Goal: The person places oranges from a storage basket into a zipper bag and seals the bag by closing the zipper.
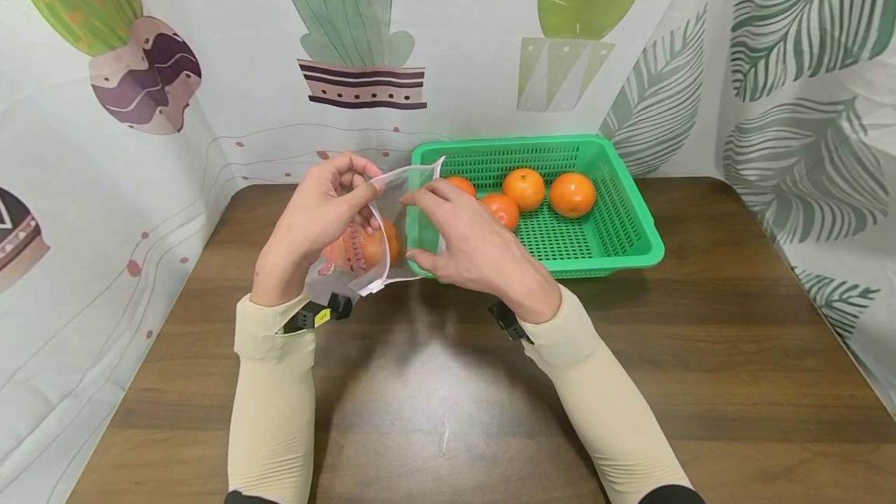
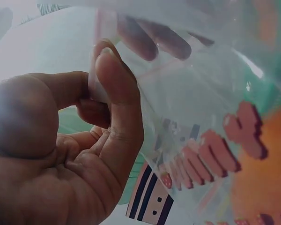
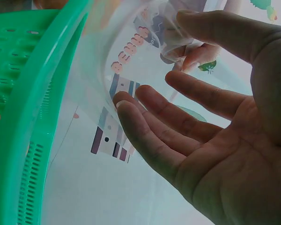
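A clear zip bag (image 1: 397, 187) with pink lettering stands open between the two hands. Inside it, at the left, shows at least one orange (image 1: 390, 243), seen through the plastic. The left hand (image 1: 315, 204) pinches the zip edge of the bag's mouth between thumb and index finger, plain in the left wrist view. On the other side of the mouth is the right hand (image 1: 472, 239), its fingers loosely bent and spread with nothing gripped in the right wrist view. Whether its fingertips touch the plastic, I cannot tell. The bag's white slider (image 1: 373, 287) hangs at the near corner.
Behind and right of the right hand, a green plastic basket (image 1: 633, 236) holds several oranges (image 1: 572, 194). Its left end is close beside the bag. Both stand on a brown wooden table (image 1: 434, 411), backed by a cactus-printed cloth (image 1: 476, 84).
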Tool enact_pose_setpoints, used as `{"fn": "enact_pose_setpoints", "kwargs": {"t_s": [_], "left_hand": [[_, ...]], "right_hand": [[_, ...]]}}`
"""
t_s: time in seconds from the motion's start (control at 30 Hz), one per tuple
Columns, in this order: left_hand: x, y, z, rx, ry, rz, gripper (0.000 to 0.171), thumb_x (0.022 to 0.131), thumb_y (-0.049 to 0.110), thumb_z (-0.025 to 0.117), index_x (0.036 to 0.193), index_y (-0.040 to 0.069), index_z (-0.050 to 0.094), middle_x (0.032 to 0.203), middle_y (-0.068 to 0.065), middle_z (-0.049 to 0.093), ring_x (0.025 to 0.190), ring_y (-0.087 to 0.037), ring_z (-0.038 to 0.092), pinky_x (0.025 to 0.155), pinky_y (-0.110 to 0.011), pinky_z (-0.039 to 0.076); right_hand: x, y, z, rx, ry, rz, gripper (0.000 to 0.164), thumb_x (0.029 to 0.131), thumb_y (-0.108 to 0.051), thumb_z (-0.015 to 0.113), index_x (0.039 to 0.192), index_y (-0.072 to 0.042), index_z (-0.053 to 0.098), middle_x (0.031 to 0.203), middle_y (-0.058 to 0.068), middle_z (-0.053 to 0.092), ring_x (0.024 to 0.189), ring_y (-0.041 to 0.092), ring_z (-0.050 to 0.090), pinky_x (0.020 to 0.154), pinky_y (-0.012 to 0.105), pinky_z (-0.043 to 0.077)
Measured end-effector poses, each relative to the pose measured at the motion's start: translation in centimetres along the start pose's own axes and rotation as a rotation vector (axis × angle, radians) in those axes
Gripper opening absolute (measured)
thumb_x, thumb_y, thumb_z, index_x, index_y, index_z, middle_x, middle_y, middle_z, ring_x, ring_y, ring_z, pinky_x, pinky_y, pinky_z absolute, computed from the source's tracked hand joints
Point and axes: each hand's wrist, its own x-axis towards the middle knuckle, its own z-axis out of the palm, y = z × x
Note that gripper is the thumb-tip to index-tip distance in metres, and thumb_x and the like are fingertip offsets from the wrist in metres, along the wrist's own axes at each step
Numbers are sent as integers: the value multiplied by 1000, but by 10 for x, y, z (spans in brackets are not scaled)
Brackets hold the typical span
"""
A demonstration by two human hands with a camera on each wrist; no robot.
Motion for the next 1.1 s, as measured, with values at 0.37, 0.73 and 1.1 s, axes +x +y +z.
{"fn": "enact_pose_setpoints", "kwargs": {"t_s": [0.37, 0.73, 1.1], "left_hand": [[-1, 0, 1, -16, 1, 9, 15, 105, 8, 63, 114, -4, 59, 81, -6, 66, 58, -20, 70, 62, -32, 64], [-1, 0, 1, -14, 3, 15, 16, 105, 8, 63, 114, -4, 59, 78, -8, 63, 57, -21, 70, 60, -32, 64], [0, -1, 1, -16, 7, 19, 14, 105, 7, 63, 114, -4, 60, 76, -7, 62, 57, -21, 69, 60, -32, 64]], "right_hand": [[-2, 3, -6, 12, 8, 25, 55, 88, -21, 86, 137, -6, 65, 126, 10, 62, 107, 23, 56, 90, 34, 55], [-5, 13, -17, 61, 30, 50, 49, 89, -18, 85, 132, -5, 66, 124, 11, 63, 103, 23, 62, 90, 33, 56], [-7, 23, -24, 47, 28, 83, 51, 88, -20, 85, 133, -7, 67, 127, 8, 65, 109, 23, 62, 95, 36, 55]]}}
